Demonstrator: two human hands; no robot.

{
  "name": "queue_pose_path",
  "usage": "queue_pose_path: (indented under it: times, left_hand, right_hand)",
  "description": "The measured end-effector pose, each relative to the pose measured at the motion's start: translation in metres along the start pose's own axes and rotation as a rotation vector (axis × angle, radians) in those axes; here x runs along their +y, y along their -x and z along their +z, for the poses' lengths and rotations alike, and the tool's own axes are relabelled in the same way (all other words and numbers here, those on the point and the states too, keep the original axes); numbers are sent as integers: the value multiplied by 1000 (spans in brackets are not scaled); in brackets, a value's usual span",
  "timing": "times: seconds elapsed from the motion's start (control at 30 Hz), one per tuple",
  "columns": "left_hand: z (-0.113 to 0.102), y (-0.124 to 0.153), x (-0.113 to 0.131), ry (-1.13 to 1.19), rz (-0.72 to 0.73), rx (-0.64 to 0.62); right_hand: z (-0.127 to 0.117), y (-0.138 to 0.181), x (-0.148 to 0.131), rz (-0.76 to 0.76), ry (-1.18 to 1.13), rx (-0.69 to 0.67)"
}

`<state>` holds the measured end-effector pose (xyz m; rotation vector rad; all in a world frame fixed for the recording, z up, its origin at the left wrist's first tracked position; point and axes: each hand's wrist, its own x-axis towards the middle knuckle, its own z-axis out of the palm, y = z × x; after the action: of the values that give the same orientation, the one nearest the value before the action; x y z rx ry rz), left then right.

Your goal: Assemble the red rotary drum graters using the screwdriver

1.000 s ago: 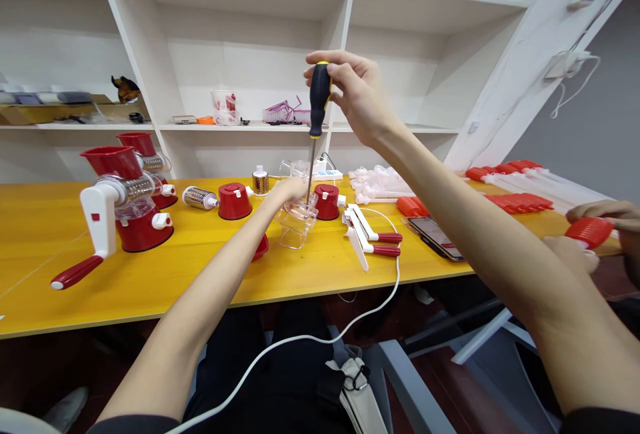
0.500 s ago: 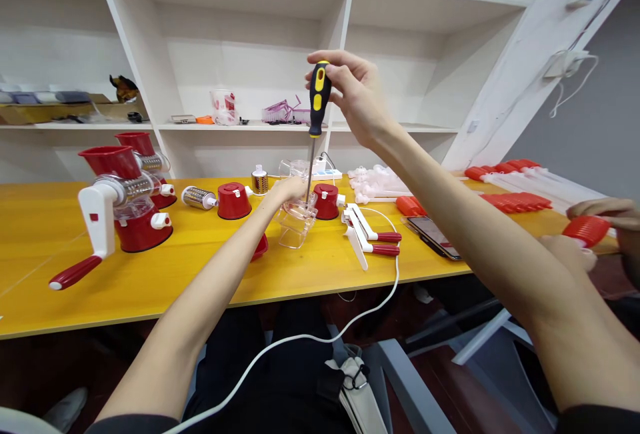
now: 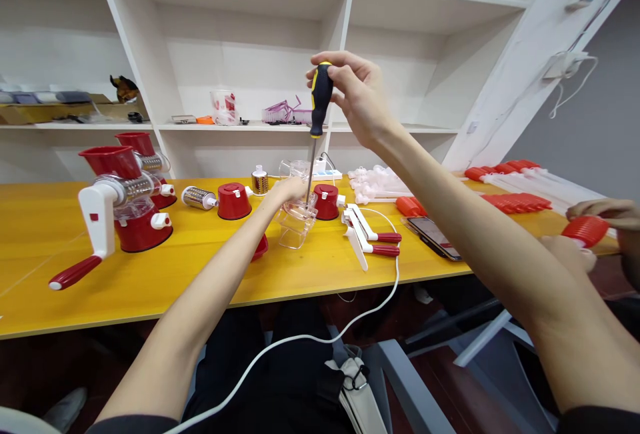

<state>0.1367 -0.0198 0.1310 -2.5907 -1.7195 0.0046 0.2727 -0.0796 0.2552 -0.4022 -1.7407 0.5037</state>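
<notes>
My right hand (image 3: 356, 93) is closed round the top of a black-and-yellow screwdriver (image 3: 319, 109) held nearly upright. Its metal shaft points down into a clear plastic housing (image 3: 297, 222) on the yellow table (image 3: 125, 281). My left hand (image 3: 290, 189) rests on top of that clear housing, fingers curled over it. A red cap (image 3: 261, 247) lies just under my left forearm, and a red cup-shaped base (image 3: 327, 201) stands right behind the screwdriver tip.
Two assembled red-and-white crank graters (image 3: 117, 211) stand at the left. A metal drum (image 3: 199, 198), another red base (image 3: 234, 201), white handles with red grips (image 3: 370, 237), a phone (image 3: 435, 237) and red-capped tubes (image 3: 520, 187) lie about. Another person's hands (image 3: 605, 224) hold a red part at the right edge.
The screwdriver handle has turned in my right fingers, so its yellow marking faces differently. My left hand and the clear housing have stayed in place.
</notes>
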Motion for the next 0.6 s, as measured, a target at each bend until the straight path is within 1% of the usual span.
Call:
queue_pose_path:
  times: [0.1, 0.23, 0.33, 0.6]
  left_hand:
    - [0, 0, 0, -9, 11, -1]
    - [1, -1, -1, -13, 27, 3]
    - [1, 0, -1, -9, 32, 8]
    - [0, 2, 0, 24, 30, 10]
  right_hand:
    - [0, 1, 0, -3, 19, 3]
    - [2, 3, 1, -60, 35, -7]
    - [3, 3, 3, -97, 2, -13]
    - [0, 1, 2, -17, 0, -42]
